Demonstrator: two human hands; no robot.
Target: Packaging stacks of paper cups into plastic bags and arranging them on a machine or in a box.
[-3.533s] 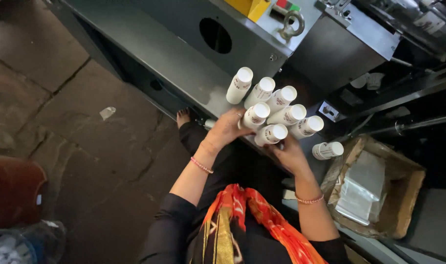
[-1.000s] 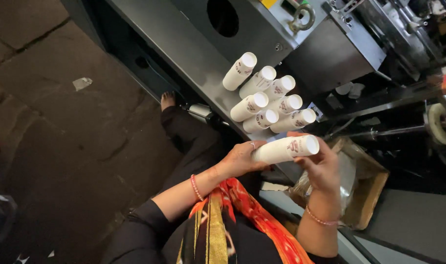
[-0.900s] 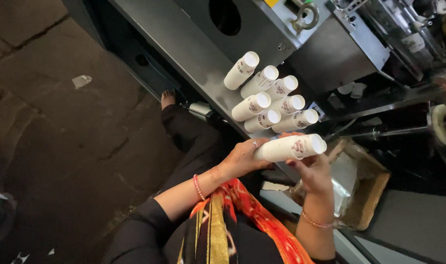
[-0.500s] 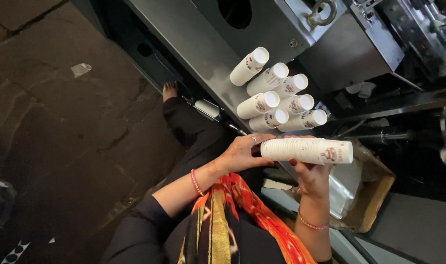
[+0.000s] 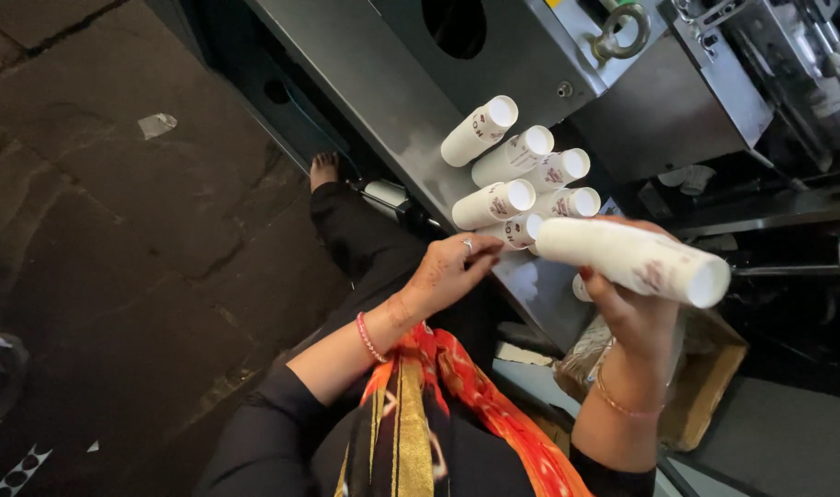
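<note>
left hand [image 5: 452,271] sits loosely curled, holding nothing, its fingertips at the near end of the stacks of white paper cups [image 5: 521,179] lying on the grey machine ledge [image 5: 383,101]. right hand [image 5: 627,308] grips a long white cup stack [image 5: 631,262] raised sideways above the cardboard box [image 5: 691,391]. judged step: gathering stacks off the ledge. next move calls for a steady two-handed hold.
</note>
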